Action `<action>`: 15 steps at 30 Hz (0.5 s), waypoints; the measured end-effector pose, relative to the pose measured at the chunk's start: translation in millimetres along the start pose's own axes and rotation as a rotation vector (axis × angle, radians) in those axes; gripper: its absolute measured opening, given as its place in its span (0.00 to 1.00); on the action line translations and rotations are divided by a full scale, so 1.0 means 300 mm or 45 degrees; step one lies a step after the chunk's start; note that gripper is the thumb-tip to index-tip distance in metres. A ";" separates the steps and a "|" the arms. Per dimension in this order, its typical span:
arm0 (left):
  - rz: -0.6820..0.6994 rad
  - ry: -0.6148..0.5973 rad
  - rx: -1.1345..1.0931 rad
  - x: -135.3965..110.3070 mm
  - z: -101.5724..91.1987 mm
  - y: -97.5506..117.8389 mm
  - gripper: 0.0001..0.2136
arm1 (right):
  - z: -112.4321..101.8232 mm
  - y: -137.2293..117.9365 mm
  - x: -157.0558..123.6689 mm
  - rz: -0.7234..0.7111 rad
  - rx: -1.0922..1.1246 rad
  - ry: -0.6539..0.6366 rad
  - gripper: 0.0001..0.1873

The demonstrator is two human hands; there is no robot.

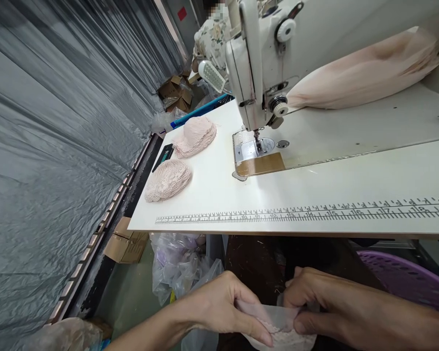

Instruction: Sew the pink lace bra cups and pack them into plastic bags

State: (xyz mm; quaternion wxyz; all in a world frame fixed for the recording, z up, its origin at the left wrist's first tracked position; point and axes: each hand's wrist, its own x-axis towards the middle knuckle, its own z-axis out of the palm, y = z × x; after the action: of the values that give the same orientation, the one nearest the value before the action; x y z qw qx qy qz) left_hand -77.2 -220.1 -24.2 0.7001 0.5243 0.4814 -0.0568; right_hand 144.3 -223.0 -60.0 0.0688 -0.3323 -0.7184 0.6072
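Note:
Below the table's front edge, my left hand (pixel 227 307) and my right hand (pixel 314 302) both pinch a small piece of pale pink lace fabric (pixel 278 326) between thumb and fingers. The hands are close together, almost touching, in front of my lap. On the white sewing table (pixel 314 180) above them stands a white sewing machine (pixel 263 63) with its needle and presser foot (pixel 257 141) over the metal plate. Two stacks of pink lace cups lie at the table's left, one nearer (pixel 167 180) and one farther (pixel 195 136).
A stack of pink fabric (pixel 362 73) rests under the machine's arm. A printed ruler (pixel 303 212) runs along the table's front. A purple basket (pixel 406 278) is at right, plastic bags (pixel 179 263) and a cardboard box (pixel 126 241) under the table, grey sheeting (pixel 58 122) at left. Another person (pixel 210 34) sits beyond.

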 end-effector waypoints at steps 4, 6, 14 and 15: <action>-0.027 0.019 -0.056 -0.001 0.001 -0.006 0.21 | -0.003 0.003 -0.001 -0.022 0.035 -0.034 0.06; -0.031 0.050 -0.071 -0.006 0.000 -0.011 0.20 | 0.003 0.010 0.005 0.010 0.046 -0.025 0.06; -0.080 0.105 -0.089 -0.021 -0.017 -0.015 0.13 | -0.007 0.045 -0.006 0.105 0.035 -0.015 0.07; -0.081 0.102 -0.095 -0.020 -0.018 -0.016 0.13 | -0.007 0.042 -0.008 0.116 0.037 -0.019 0.08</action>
State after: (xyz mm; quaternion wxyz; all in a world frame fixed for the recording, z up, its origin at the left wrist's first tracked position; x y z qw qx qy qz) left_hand -86.5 -220.5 -22.8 0.6972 0.4841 0.5272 -0.0401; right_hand 152.2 -222.1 -70.3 0.0407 -0.3592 -0.6940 0.6227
